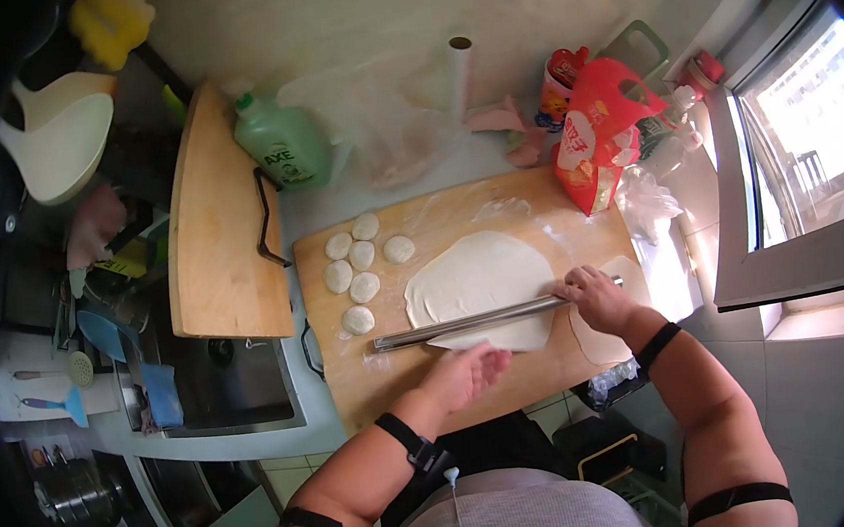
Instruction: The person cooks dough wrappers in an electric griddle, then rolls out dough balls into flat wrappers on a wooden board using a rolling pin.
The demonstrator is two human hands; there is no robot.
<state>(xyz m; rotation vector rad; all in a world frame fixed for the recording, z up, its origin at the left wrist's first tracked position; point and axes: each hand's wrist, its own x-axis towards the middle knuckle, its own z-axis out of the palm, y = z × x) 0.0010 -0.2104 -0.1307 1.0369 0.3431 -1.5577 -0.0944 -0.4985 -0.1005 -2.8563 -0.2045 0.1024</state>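
A long metal rolling pin (467,321) lies slantwise across a thin, flat dough sheet (483,273) on a wooden board (363,394). My right hand (598,298) is closed around the pin near its right end. Below the pin, my left hand (470,372) is held with fingers stretched out, close to the lower flap of the dough; whether it touches the dough I cannot tell. Several round dough pieces (365,288) sit on the board's left side. Another flat dough sheet (597,340) lies at the right edge, partly behind my right hand and forearm.
An upright wooden board (218,231) with a black handle stands left, beside the sink (237,385). Behind are a green detergent bottle (283,145), a plastic wrap roll (461,74) and a red plastic bag (597,138). An open window (812,129) juts in at right.
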